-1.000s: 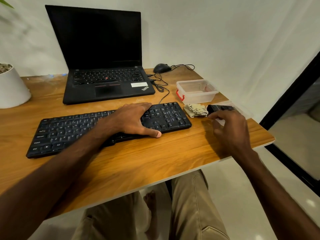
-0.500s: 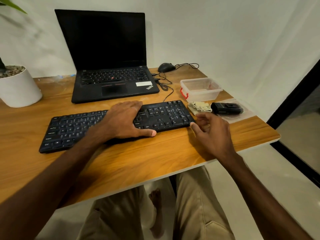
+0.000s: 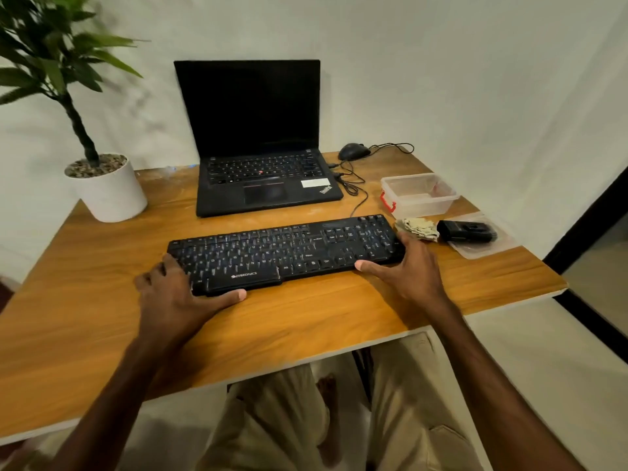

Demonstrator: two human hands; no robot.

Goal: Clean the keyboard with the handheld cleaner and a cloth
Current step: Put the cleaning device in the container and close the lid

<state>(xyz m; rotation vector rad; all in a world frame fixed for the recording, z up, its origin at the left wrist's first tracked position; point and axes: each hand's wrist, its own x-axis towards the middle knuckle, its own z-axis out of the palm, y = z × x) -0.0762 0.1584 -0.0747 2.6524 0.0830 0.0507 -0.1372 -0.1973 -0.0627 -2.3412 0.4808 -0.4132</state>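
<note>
Keyboard (image 3: 289,253): black, full-size, lying flat on the worktop (image 3: 306,328), long edge towards the person, skewed a little so its right end sits further back.

Left hand (image 3: 176,294): holds the keyboard's left end, thumb laid along the front edge, fingers curled over the near-left corner.

Right hand (image 3: 411,270): holds the keyboard's right end, thumb tip on the front edge, fingers reaching round the far-right side. Fingertips are hidden behind the hand, so how firm the hold is I cannot tell.

Judgement: a two-ended hold like this suits squaring or shifting the keyboard, or steadying it, before any cleaning starts. Neither tool is in hand, so the cleaning proper looks not yet begun.

Cloth (image 3: 419,228): pale, crumpled, just beside the keyboard's right end, close to the right hand's fingers. Likely parked there for a quick reach.

Handheld cleaner (image 3: 467,231): small, dark, lying on its side just right of the cloth, on a clear plastic sheet (image 3: 489,248).

Clear container (image 3: 419,195): red clasp, no lid on it, behind the keyboard's right end.

Laptop (image 3: 265,185): open, screen dark, directly behind the keyboard. Wired mouse (image 3: 353,151) further back and to the right.

White plant pot (image 3: 108,192): well apart, behind and left of the keyboard.
</note>
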